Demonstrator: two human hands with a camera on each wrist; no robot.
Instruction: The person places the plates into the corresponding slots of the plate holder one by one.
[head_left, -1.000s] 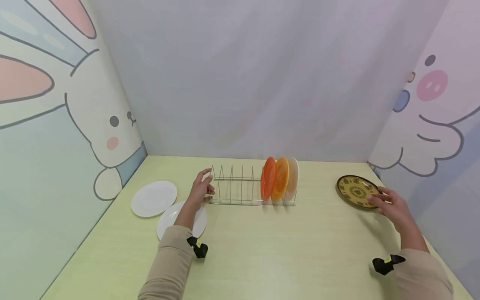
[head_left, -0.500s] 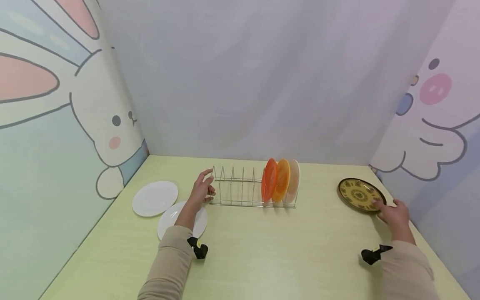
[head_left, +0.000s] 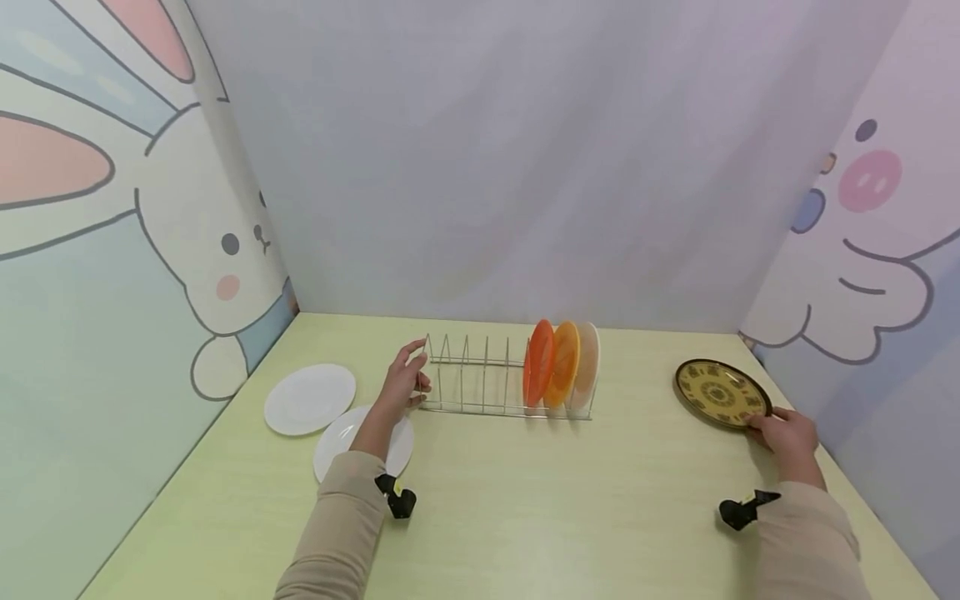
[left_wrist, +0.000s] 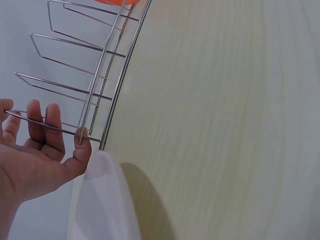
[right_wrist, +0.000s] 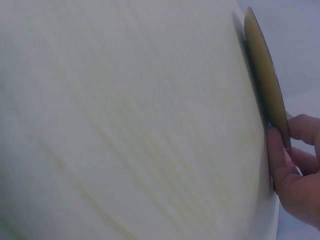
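Observation:
At the left end of a metal wire dish rack (head_left: 483, 412), my left hand (head_left: 401, 383) holds the end wire, its fingers bent around it in the left wrist view. Over on the right, my right hand (head_left: 787, 437) pinches the near right rim of a dark-edged, yellow-gold patterned plate (head_left: 720, 393). Seen from the right wrist, this plate (right_wrist: 267, 75) is edge-on, slightly tilted, its rim between thumb and fingers. A red-orange plate (head_left: 538, 367), a yellow-orange plate (head_left: 564, 367) and a pale plate (head_left: 589, 367) stand upright in the rack's right slots.
Two white plates lie flat at the left: one farther back (head_left: 307, 400), and a nearer white plate (head_left: 341, 433) partly hidden under my left forearm. A grey-white wall rises behind the table (head_left: 562, 500), with cartoon-printed side walls left and right.
My right hand has shifted slightly down along the patterned plate's rim and now pinches it. My left hand stays at the rack's end.

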